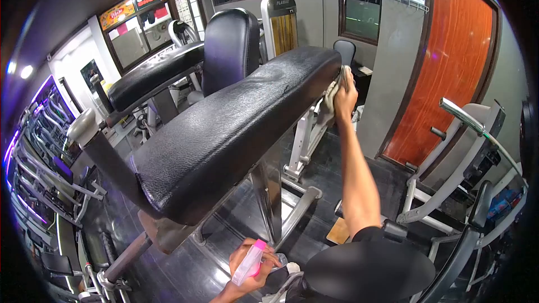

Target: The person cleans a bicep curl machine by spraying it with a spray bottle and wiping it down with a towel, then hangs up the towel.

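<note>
A long black padded bench (224,118) of a gym machine stretches from the lower left to the upper middle. At its far right end, my right hand (346,98) is closed on a light cloth (331,98), which touches the side of the pad. My left hand (252,264) is at the bottom middle, below the pad, with its fingers wrapped round a clear spray bottle (247,265) with a pink top. Darker smudges show on the upper surface of the pad.
Behind the bench stand a black backrest (231,50) and a second pad (154,73). A wooden door (449,67) is at the right, with a grey-framed machine (460,163) before it. More machines (48,157) line the left side. A metal frame (300,210) stands under the bench.
</note>
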{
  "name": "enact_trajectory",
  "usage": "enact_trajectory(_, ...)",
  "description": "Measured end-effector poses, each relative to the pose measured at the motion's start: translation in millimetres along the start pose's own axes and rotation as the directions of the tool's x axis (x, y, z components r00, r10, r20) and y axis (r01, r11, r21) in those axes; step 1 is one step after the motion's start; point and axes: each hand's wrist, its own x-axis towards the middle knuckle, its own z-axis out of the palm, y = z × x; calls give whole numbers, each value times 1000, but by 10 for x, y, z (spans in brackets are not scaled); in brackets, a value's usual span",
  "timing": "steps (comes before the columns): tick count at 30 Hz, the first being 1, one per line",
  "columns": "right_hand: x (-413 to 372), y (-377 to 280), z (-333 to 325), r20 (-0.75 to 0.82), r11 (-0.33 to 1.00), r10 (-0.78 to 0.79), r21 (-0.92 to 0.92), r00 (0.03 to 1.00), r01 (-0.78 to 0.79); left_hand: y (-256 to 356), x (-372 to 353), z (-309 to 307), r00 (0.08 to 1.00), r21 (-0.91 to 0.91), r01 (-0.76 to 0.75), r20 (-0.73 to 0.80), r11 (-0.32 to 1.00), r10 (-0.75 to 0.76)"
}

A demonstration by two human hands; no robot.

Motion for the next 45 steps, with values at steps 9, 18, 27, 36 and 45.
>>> enact_trajectory(9, -1221, -1341, 115, 26, 954, 64, 291, 998, -68, 54, -197, -157, 982, -194, 147, -91, 970, -168)
enact_trajectory(18, -2611, -2422, 136, 144, 979, 39, 191, 989, -66, 230, -545, -523, 996, 69, -90, -20, 994, 92)
enact_trajectory(27, -3218, -3194, 3, 325, 865, -487, 311, 811, 394, 495, -1208, -1048, 991, 5, 33, -133, 999, -32)
enact_trajectory(36, -2323, -3924, 164, 676, 820, -530, 256, 512, 512, 520, -1548, -1412, 992, -93, 116, -32, 989, -119)
enact_trajectory(45, -2791, -3559, 153, 448, 796, -605, 352, 658, 492, 350, -1531, -1320, 1000, 16, 17, 11, 1000, -17)
